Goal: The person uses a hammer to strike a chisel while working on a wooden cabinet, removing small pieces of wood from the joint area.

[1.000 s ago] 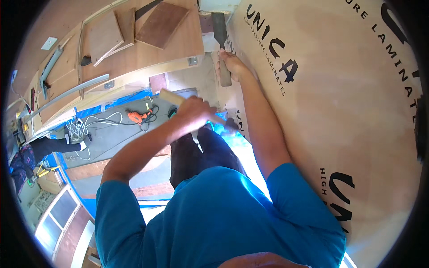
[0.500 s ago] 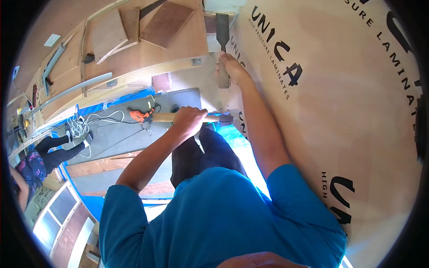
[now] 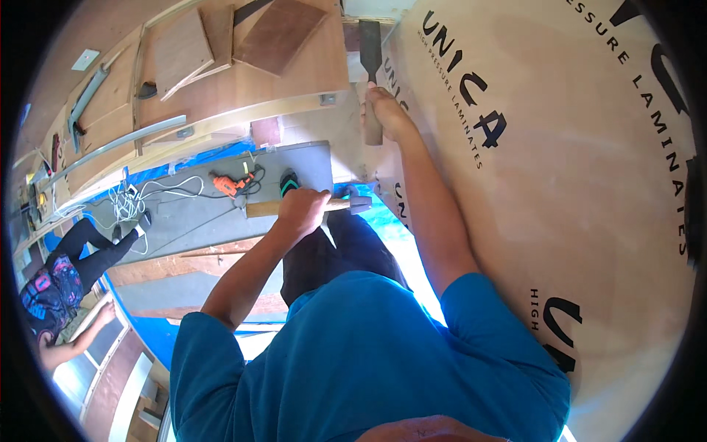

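My left hand (image 3: 303, 210) is closed round the wooden handle of a hammer (image 3: 335, 205), held level in front of my legs with its metal head to the right. Farther ahead, my right hand (image 3: 387, 112) grips a wide chisel (image 3: 370, 50) by its wooden handle. The dark flat blade points away from me, its far end at a ledge by the top of the view. Whether the edge touches anything, I cannot tell. Close along my right arm stands a large panel (image 3: 530, 184) wrapped in printed brown covering.
A wooden bench (image 3: 243, 96) at the far left carries loose board pieces (image 3: 280, 35) and a caulking gun (image 3: 86, 103). On the grey floor board (image 3: 305, 158) lie an orange power drill (image 3: 233, 184) and coiled white cable (image 3: 131, 206). Another person (image 3: 55, 295) is at the left edge.
My left hand and the hammer have shifted slightly left and toward me, and the hammer's head has turned. My right hand still holds the chisel. The other person's arm now reaches out.
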A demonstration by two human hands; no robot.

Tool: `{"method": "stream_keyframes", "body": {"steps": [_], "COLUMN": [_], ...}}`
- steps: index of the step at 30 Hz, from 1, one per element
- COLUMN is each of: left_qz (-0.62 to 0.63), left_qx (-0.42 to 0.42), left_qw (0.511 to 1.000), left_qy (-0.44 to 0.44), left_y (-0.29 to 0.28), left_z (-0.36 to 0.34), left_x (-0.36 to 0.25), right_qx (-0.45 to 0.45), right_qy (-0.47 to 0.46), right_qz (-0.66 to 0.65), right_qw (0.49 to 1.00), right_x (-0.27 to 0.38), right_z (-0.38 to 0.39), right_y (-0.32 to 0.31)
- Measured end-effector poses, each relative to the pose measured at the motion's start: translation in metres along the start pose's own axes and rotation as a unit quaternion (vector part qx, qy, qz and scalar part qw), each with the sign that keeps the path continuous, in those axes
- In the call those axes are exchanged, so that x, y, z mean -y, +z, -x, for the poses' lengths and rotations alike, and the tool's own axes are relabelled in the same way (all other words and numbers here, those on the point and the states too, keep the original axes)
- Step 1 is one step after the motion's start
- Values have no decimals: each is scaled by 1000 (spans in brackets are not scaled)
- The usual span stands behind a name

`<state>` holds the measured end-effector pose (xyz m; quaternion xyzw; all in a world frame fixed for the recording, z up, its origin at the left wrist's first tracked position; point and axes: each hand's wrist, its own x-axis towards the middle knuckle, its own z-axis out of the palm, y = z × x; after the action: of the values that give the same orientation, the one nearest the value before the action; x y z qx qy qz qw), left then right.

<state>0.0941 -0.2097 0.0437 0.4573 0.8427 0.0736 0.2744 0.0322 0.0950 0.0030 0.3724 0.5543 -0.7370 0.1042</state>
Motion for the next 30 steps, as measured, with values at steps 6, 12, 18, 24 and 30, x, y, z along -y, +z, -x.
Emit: {"method": "stream_keyframes", "body": {"steps": [6,12,18,24,30], "left_qz": [-16,-59,-141,-136,-82], "left_qx": [-75,-115,-22,-39,12], "left_qw": [996,972,989,988,979], "left_qy": [36,195,48,69,189], "left_y": [-8,-84,-86,-72,-61], "left_z": [-14,-31,-79,-78,-42], "left_x": [0,-20,-5,2,-22], "right_qx": [-4,11,-18,32,23], "right_qy": [22,24,10,34,35], "right_qz": [51,79,107,63,24], "right_qw": [998,997,994,997,999], "right_x": [8,17,8,1,14], "right_z": [-1,-1,-19,-6,-1], "right_y": [8,6,-8,1,3]}}
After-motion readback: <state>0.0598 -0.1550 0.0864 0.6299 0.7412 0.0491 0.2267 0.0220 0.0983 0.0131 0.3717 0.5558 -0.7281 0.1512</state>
